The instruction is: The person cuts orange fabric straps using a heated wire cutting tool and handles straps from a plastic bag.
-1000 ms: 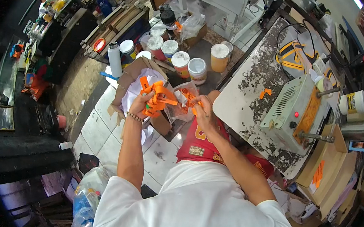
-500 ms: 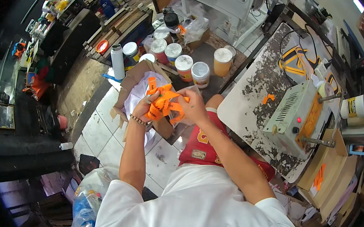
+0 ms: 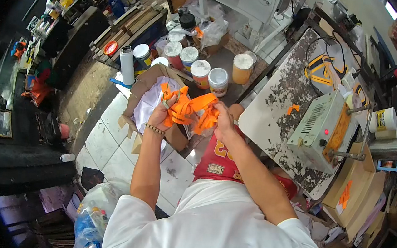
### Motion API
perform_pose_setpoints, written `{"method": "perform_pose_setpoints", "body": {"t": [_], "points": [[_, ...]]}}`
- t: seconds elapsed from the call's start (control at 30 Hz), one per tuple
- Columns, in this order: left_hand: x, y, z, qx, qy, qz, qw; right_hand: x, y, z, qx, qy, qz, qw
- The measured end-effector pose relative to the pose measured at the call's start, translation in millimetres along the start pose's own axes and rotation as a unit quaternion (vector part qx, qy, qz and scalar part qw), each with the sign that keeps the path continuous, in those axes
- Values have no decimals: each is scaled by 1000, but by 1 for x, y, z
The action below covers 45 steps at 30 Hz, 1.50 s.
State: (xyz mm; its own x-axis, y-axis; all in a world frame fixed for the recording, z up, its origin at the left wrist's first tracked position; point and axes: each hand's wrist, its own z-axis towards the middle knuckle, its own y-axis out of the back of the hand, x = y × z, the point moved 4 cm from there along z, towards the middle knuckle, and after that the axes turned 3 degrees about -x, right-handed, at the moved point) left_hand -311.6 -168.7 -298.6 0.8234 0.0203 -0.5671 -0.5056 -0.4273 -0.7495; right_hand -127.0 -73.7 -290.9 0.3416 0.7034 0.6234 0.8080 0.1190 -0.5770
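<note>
A left hand (image 3: 159, 115) closes around a bunch of orange strips (image 3: 186, 107) while the right hand (image 3: 224, 122) pinches their other end, fingers curled. Just beyond the left hand, an open cardboard box (image 3: 146, 77) holds white material (image 3: 155, 99); lidded tubs (image 3: 200, 71) stand farther out. The hands, nearly together a half-second ago, now spread the strips between them.

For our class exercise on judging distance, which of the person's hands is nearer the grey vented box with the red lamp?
Right. The right hand is left of the grey vented box, near the worn tabletop; the left hand is farther left, across the orange printed ribbons.
</note>
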Motion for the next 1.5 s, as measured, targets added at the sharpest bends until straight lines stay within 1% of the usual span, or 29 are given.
{"method": "perform_pose_setpoints", "body": {"t": [0.03, 0.1, 0.13, 0.2, 0.23, 0.3, 0.33, 0.4, 0.43, 0.5, 0.53, 0.6, 0.63, 0.7, 0.77, 0.83, 0.9, 0.93, 1.0, 1.03, 1.1, 1.13, 1.2, 1.23, 1.3, 1.33, 1.37, 1.43, 1.5], "points": [[-1, -3, -1, 1, -15, 8, 1000, -5, 3, 6, 1, 0, -2, 1000], [-3, -13, -4, 2, -30, 15, 999, -2, 7, 17, 3, 153, -82, 985], [-2, -23, -7, 1, -16, 14, 1000, 0, 5, 15, 3, 153, -83, 985], [0, -39, -11, 2, -4, 26, 1000, 5, 1, 12, -8, 201, -225, 953], [4, -38, -11, 2, -4, 26, 1000, 6, 0, 12, -8, 201, -225, 953], [8, -33, -10, -50, -46, 133, 989, 15, -6, 6, -7, 319, -448, 835], [11, -35, -14, -108, -58, 158, 980, 15, -5, 4, -8, 318, -449, 835], [13, -30, -12, -95, -58, 165, 980, 17, -8, -3, -2, 397, -455, 797], [14, -28, -12, -81, -59, 174, 980, 16, -7, -4, -3, 396, -456, 797], [15, -25, -12, -75, -52, 175, 980, 16, -7, -9, -13, 440, -473, 763], [15, -25, -12, -69, -46, 177, 981, 15, -6, -11, -13, 440, -473, 763], [13, -26, -12, -42, -33, 143, 988, 12, -2, -12, 25, 378, -370, 848], [14, -27, -12, -14, -21, 108, 994, 15, 0, -16, 25, 378, -370, 849], [13, -26, -13, 0, -17, 85, 996, 16, 8, -17, 13, 317, -359, 878], [12, -25, -15, 13, -13, 62, 998, 18, 10, -18, 10, 342, -346, 873], [11, -29, -19, 57, 8, -17, 998, 28, 4, -25, 7, 368, -332, 869], [11, -28, -20, 75, 12, -53, 996, 39, -1, -36, -12, 432, -366, 824], [11, -28, -20, 93, 15, -88, 992, 34, 4, -30, -12, 432, -365, 824], [10, -28, -20, 94, 2, -86, 992, 18, 10, -14, 60, 304, -245, 919], [9, -28, -20, 95, -11, -84, 992, 18, 10, -14, 61, 304, -244, 919], [9, -31, -18, 110, -11, -112, 988, 9, 7, -15, 107, 204, -251, 940], [8, -34, -17, 125, -10, -140, 982, -3, 12, -4, 107, 205, -251, 940], [12, -38, -10, 109, -23, -152, 982, -24, 6, 12, 132, 355, -388, 840], [13, -40, -7, 93, -36, -165, 981, -16, -7, 1, 132, 356, -387, 840], [15, -50, -2, 100, -60, -146, 982, -14, -25, -16, 151, 243, -503, 816], [14, -54, -1, 106, -83, -128, 983, -18, -29, -17, 199, 218, -430, 853], [13, -55, 0, 106, -84, -127, 983, -21, -29, -14, 200, 220, -430, 853], [10, -55, 2, 107, -96, -145, 979, -29, -19, -3, 184, 158, -386, 890], [4, -47, 6, 72, -108, -147, 981, -25, -8, -2, 173, 172, -375, 894]]}}
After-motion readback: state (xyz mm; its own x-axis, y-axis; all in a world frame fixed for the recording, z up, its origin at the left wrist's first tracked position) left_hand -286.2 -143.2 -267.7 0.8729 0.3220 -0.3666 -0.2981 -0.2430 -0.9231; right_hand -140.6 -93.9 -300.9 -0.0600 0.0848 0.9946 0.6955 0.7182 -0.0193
